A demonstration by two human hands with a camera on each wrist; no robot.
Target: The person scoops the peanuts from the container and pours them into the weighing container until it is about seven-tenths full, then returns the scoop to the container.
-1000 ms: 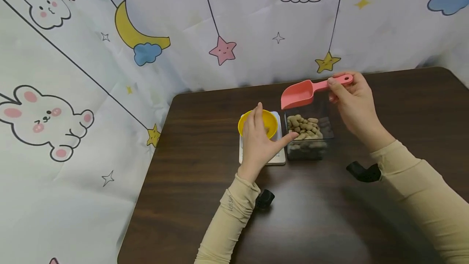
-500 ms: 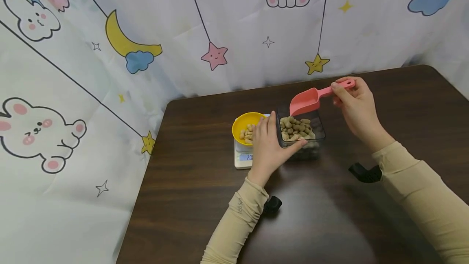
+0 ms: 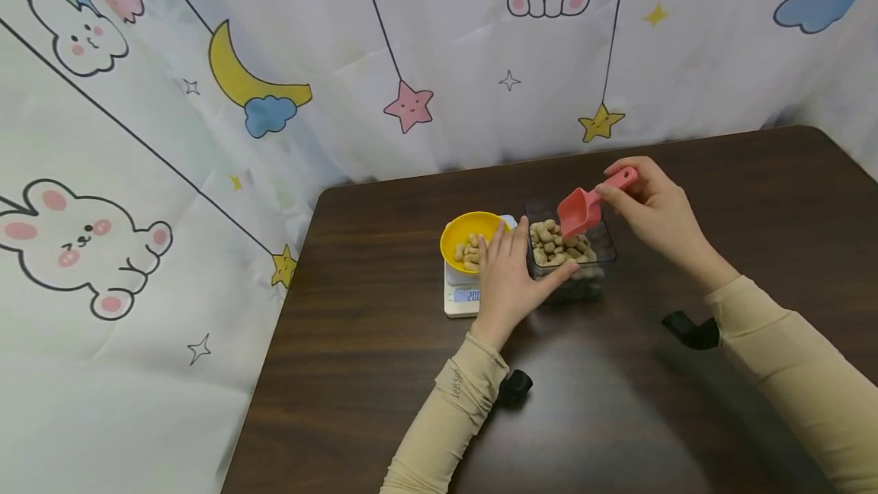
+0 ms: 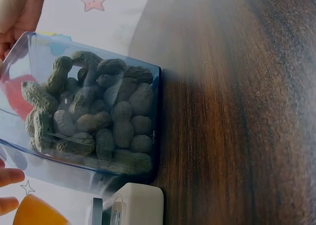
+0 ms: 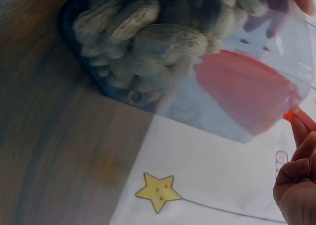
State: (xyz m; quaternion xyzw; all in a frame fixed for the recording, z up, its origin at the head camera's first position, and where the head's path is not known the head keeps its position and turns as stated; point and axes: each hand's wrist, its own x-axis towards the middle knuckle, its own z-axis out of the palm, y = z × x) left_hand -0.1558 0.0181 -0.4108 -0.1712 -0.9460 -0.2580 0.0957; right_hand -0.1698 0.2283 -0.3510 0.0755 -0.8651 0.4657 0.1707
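My right hand [image 3: 655, 208] pinches the handle of a pink scoop [image 3: 578, 212]. The scoop's blade dips into a clear plastic container [image 3: 609, 256], its tip against unshelled peanuts [image 3: 549, 238]. Through the container wall in the right wrist view, the scoop blade [image 5: 242, 87] shows above the nuts. My left hand [image 3: 507, 277] is at the container's left side, fingers extended along that wall and thumb stretched across its front. Left of it, a yellow bowl [image 3: 450, 238] with several peanuts sits on a white digital scale [image 3: 458, 309], whose display is partly hidden by that hand.
Everything stands on a dark wooden table [image 3: 357, 311]. A printed white curtain [image 3: 466, 44] hangs behind it and along the left. Black camera mounts show beneath both wrists.
The scoop came down from above the container and tilted into the peanuts. My left hand shifted right, from in front of the bowl to the container's side, uncovering part of the bowl and display.
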